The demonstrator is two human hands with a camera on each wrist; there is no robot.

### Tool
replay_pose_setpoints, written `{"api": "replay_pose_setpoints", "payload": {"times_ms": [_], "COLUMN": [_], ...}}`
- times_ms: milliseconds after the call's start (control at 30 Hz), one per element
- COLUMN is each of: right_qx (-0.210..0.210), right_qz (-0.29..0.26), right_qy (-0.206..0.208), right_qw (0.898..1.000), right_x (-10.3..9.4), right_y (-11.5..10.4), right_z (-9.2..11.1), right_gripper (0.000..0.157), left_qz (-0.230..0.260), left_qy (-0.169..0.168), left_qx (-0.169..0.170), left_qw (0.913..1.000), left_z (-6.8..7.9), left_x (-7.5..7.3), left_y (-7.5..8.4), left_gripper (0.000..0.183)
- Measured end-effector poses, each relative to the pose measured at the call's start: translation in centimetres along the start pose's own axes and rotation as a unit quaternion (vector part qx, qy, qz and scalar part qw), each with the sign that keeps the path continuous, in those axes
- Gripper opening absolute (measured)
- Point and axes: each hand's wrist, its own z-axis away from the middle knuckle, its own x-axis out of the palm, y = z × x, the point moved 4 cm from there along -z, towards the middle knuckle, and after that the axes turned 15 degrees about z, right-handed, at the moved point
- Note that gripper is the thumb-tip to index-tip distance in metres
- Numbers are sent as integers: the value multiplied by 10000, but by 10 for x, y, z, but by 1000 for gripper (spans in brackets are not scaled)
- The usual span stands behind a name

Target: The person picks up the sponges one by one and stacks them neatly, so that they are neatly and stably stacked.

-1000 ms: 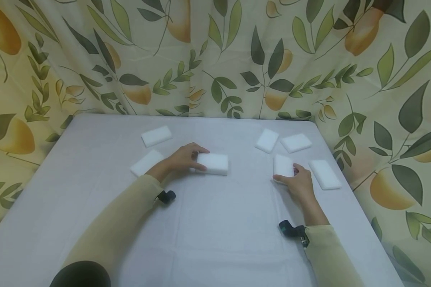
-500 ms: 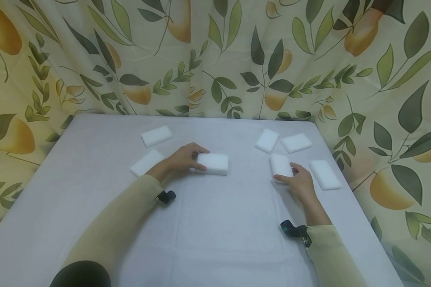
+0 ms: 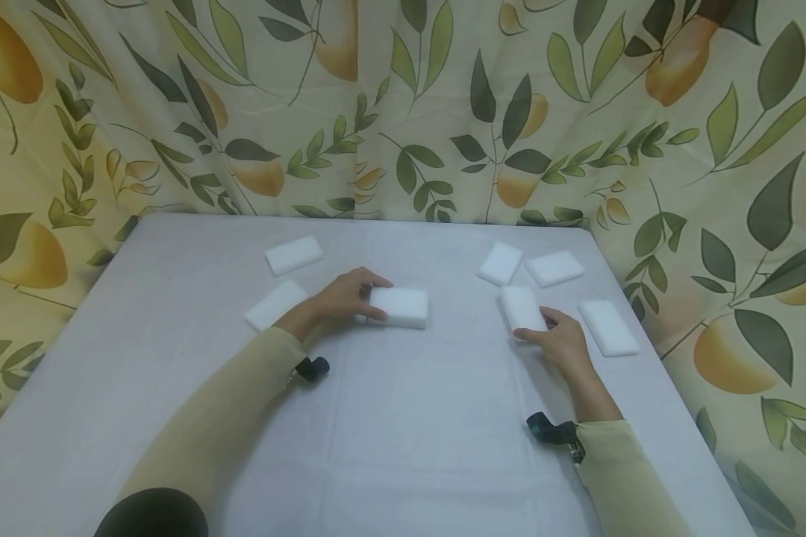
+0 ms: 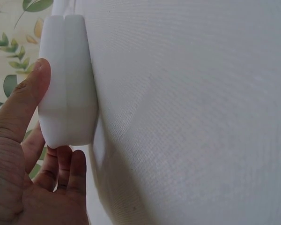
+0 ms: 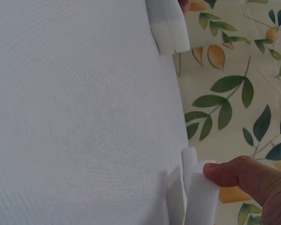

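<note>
Two white sponges, stacked flat with a seam between them in the left wrist view, lie near the table's middle. My left hand grips the left end of this stack, thumb against the upper sponge. To the right, my right hand pinches another white sponge, thumb on its near edge. That sponge looks slightly tilted in the head view. Its far side and some of my right fingers are hidden. In the right wrist view a further sponge edge shows beside the held one.
Two loose sponges lie at the left, one farther back and one partly behind my left wrist. At the right lie three more: one upright-angled, one at the back, one near the edge. A patterned curtain hangs behind the white-covered table.
The sponge in my right hand has shifted a little left and turned, its far end swinging left. My left hand and the stack have stayed in place.
</note>
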Motion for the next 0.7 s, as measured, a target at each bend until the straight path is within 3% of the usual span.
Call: {"api": "replay_pose_setpoints", "payload": {"times_ms": [700], "right_qx": [-602], "right_qz": [210], "right_qy": [-23], "right_qw": [9980], "right_x": [-5], "right_y": [-24], "right_z": [-7], "right_gripper": [82], "left_qz": [16], "left_qy": [-17], "left_qx": [-102], "left_qw": [9999], "left_z": [3], "left_x": [-1], "left_y": [0], "left_gripper": [68]}}
